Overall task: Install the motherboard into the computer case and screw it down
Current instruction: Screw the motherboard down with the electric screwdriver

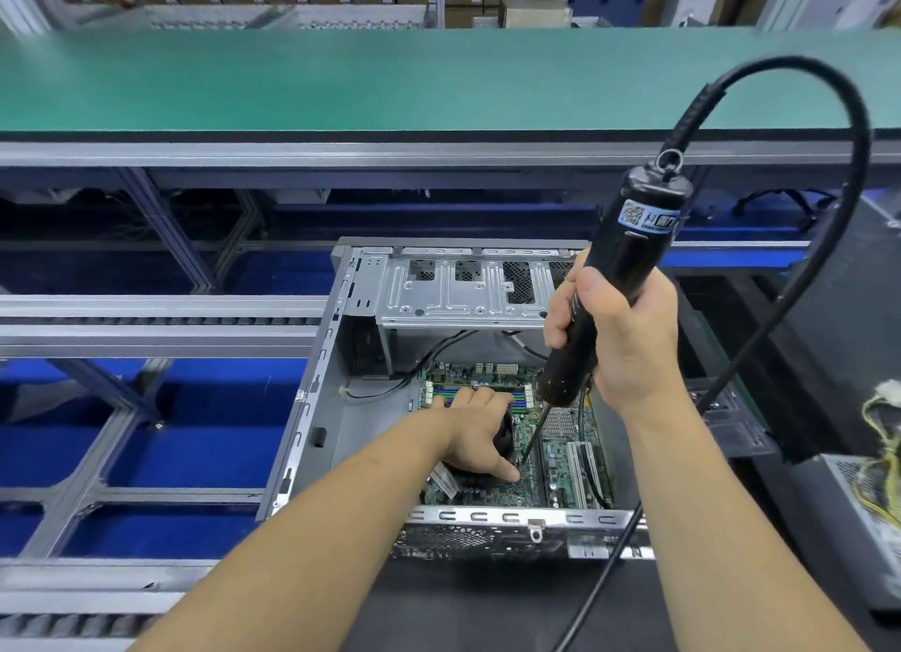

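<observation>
We see the motherboard [531, 461] lying flat inside the open computer case [317, 407] on the bench [487, 602], with the board already seated on the case floor. The right hand [619, 339] wraps its grip round a corded electric screwdriver [604, 300], its bit angled down to the board beside the left thumb. The left hand [480, 432] rests with relaxed fingers over the black cooler fan [504, 437], steadying things. We judge the board stiff but fragile: it is best held by its edges or the cooler, never by the bare components, with light pressure on the driver.
</observation>
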The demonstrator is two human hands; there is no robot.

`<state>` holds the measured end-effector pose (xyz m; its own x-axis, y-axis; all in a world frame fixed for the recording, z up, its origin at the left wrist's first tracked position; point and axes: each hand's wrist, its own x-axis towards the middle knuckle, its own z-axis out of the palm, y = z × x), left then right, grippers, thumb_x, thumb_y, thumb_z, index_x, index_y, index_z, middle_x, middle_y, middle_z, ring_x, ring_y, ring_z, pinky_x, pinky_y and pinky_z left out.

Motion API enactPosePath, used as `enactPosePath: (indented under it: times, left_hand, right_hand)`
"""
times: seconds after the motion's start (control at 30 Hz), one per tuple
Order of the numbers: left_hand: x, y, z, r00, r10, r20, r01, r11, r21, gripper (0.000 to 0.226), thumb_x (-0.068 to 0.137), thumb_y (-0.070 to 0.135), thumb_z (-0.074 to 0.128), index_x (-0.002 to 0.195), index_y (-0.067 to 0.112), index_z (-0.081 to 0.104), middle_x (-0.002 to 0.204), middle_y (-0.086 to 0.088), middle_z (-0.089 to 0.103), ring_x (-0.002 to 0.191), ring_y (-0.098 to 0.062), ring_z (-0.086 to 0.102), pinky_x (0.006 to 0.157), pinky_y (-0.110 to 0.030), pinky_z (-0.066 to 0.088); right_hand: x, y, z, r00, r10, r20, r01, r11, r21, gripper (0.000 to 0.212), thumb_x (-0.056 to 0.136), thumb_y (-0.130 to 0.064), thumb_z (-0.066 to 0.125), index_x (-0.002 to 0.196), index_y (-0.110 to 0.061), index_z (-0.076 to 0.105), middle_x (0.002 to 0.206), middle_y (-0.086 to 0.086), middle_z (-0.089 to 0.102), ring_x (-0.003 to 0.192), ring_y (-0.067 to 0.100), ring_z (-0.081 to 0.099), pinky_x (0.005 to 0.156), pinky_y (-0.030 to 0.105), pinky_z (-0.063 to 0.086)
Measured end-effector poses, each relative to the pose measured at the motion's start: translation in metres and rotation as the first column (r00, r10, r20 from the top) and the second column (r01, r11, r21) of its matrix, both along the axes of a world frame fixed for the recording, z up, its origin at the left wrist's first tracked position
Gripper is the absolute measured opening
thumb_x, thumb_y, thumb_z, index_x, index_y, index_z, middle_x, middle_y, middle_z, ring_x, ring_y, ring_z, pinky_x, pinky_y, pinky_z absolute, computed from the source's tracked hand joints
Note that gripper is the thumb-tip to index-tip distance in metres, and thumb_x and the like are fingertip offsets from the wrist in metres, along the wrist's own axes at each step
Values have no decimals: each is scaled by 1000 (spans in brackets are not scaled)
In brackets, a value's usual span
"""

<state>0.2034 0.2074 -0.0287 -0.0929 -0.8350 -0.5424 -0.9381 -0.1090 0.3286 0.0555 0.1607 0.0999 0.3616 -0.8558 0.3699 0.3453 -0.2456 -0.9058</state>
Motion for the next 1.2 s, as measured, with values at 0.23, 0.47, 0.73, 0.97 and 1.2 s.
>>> enactPosePath:
  times: [0.23, 0.47, 0.73, 0.97, 1.2]
  left_hand:
    - [-1, -1, 2, 1000, -12, 27, 12, 1000, 24, 109, 78, 67, 66, 155, 30, -2, 162, 2, 5, 149, -30, 4, 115, -60, 8]
    - [-3, -2, 6, 997, -49, 64, 46, 997, 59, 110, 81, 68, 62, 156, 25, -7, 162, 2, 1, 149, -30, 2, 116, -59, 9]
    - [-5, -5, 6, 990, -94, 107, 87, 994, 71, 106, 81, 71, 59, 154, 23, 0, 156, -1, 10, 142, -33, 13, 113, -58, 16]
    - [-2, -5, -2, 993, -73, 93, 66, 995, 69, 111, 79, 74, 58, 154, 23, -7, 161, 2, -2, 147, -30, 2, 114, -59, 11]
    - [-2, -7, -5, 993, -70, 93, 63, 995, 77, 112, 78, 75, 57, 154, 22, -5, 159, 4, 1, 146, -29, 4, 113, -59, 13]
  right_hand:
    - [5, 0, 5, 999, -33, -29, 33, 999, 24, 24, 77, -29, 66, 78, -10, 52, 53, 3, 57, 42, 24, 50, 50, 27, 46]
    - [-1, 5, 2, 990, 142, -5, -142, 990, -16, 3, 75, -27, 66, 75, -29, 63, 56, 4, 57, 45, 24, 50, 52, 32, 46]
    - [5, 14, 1, 964, 244, -107, -247, 969, -25, 19, 71, -25, 67, 77, -11, 56, 57, 10, 57, 47, 25, 51, 52, 38, 46]
    - [10, 18, -5, 990, -115, -86, 110, 992, -64, 30, 74, -35, 71, 69, -11, 54, 53, 10, 55, 45, 23, 52, 49, 38, 46]
    - [4, 20, -5, 993, -75, -87, 69, 996, -62, 27, 73, -32, 71, 69, -12, 54, 54, 10, 56, 46, 27, 52, 50, 46, 46]
